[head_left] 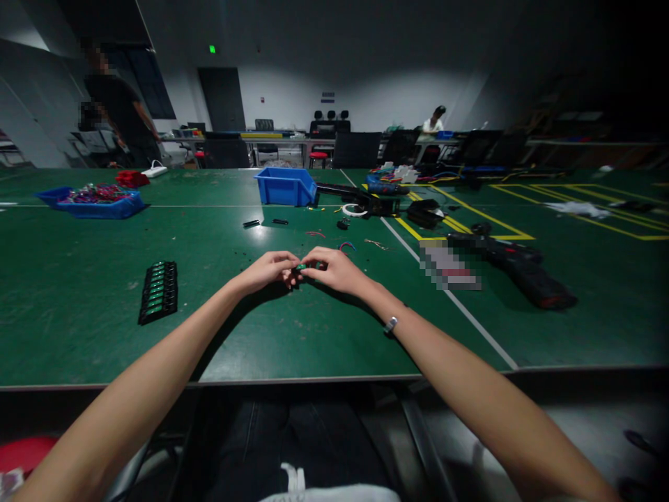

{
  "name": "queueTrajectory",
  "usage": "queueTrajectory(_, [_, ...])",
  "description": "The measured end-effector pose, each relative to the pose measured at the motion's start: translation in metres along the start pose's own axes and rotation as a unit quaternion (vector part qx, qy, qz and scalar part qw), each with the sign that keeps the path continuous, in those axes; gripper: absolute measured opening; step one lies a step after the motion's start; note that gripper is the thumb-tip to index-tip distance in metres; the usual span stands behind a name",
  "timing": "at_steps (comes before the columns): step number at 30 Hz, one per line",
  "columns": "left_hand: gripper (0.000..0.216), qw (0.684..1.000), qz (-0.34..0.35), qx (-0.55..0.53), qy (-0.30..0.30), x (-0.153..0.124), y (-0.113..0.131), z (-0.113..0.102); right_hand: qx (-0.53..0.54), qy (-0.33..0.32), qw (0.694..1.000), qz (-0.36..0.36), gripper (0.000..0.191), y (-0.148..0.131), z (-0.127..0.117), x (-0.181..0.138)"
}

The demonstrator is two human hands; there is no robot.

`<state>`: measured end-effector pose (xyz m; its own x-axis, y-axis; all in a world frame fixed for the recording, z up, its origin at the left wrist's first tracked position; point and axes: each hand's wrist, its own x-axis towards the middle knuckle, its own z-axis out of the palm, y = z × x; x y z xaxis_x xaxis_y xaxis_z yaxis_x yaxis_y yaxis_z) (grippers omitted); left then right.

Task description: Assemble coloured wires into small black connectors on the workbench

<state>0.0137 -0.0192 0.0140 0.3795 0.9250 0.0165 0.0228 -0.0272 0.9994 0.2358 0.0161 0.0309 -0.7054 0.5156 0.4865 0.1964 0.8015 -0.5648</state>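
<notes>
Forearms (460, 369) | left fingers (285, 265), right fingers (314, 273) pinching small green piece (301, 267) | partly hidden

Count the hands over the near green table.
2: the left hand and, beside it, the right hand, fingertips together at a small green piece, which they partly hide. Neither hand is hidden.
</notes>
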Motion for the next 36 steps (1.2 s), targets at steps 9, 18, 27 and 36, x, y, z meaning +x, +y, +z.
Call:
queueTrajectory(9, [0.028,0.999,0.003,0.002,0.032,0.001,0.001,0.001,-0.003,-0.001,1.000,0.016,0.018,-0.001,0.000,0.000])
queueTrajectory(18, [0.029,0.939,0.128,0.286,0.139,-0.003,0.012,-0.006,-0.034,-0.011,0.999,0.021,0.016,0.001,0.003,-0.001])
queueTrajectory(27, [0.022,0.891,0.173,0.418,0.033,-0.006,0.006,-0.009,-0.053,-0.029,0.998,0.011,0.014,0.005,0.004,-0.001])
queueTrajectory(36, [0.019,0.887,0.162,0.433,0.007,-0.006,0.005,-0.009,-0.065,-0.047,0.997,0.019,0.015,0.004,0.004,-0.001])
